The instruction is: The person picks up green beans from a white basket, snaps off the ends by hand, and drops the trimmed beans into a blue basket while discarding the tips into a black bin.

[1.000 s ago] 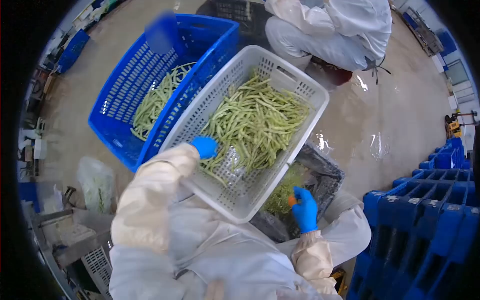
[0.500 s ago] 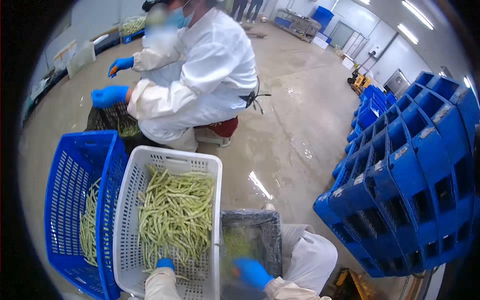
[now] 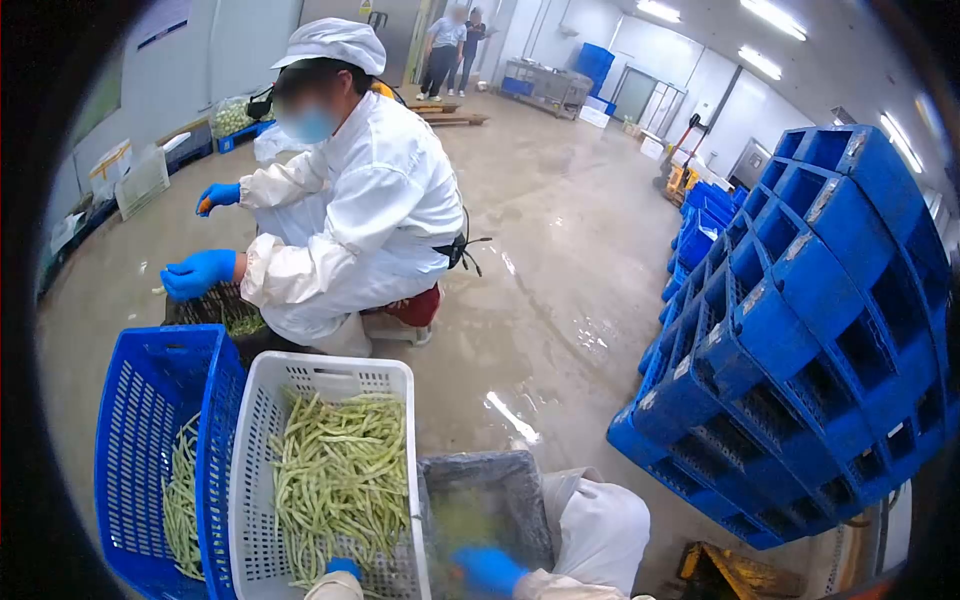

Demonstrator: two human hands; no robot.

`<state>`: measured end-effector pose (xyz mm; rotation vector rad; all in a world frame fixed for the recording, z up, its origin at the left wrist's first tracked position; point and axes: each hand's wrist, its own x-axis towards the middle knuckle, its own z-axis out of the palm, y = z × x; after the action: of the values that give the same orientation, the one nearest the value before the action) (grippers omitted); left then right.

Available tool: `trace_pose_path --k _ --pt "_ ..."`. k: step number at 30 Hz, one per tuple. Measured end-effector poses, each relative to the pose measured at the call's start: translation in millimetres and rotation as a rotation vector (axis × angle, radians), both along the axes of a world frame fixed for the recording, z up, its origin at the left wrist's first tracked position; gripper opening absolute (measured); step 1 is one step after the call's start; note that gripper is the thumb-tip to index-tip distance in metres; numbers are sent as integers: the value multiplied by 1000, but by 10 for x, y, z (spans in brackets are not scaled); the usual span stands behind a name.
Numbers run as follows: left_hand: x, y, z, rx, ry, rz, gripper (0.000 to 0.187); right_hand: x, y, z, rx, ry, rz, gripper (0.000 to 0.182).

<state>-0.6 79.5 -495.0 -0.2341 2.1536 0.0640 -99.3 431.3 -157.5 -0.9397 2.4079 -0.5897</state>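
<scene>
My left hand [image 3: 343, 567], in a blue glove, is at the near end of a white crate [image 3: 240, 480] holding long pale green beans [image 3: 340, 470]. Its fingers are mostly hidden, so any bean in them does not show. Over a dark grey tub [image 3: 525, 500] is my right hand [image 3: 488, 572], also blue-gloved and smeared by motion. Something orange shows at its fingertips. Blurred green bits lie in the tub.
A blue crate [image 3: 110, 460] with more beans stands left of the white one. Beyond, a seated co-worker [image 3: 370, 190] in white works over a dark basket [image 3: 215, 310]. Blue pallets [image 3: 790, 350] are stacked at right, above a yellow metal part [image 3: 740, 580]. The floor looks wet.
The view has tilted up, so the crates and tub sit lower in it and the co-worker's cap now shows. My hands remain at the white crate and the tub.
</scene>
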Motion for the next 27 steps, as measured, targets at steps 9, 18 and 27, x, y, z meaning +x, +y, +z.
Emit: trace_pose_path --k 9,18,27 --pt "-378 -441 315 -84 836 27 15 28 -27 223 -152 5 -85 23" --pt "-493 1462 3861 1694 768 1622 45 232 -168 402 -747 -422 -351 30" --pt "-294 2096 4008 1693 942 1539 26 280 -29 359 -912 -699 -397 20"
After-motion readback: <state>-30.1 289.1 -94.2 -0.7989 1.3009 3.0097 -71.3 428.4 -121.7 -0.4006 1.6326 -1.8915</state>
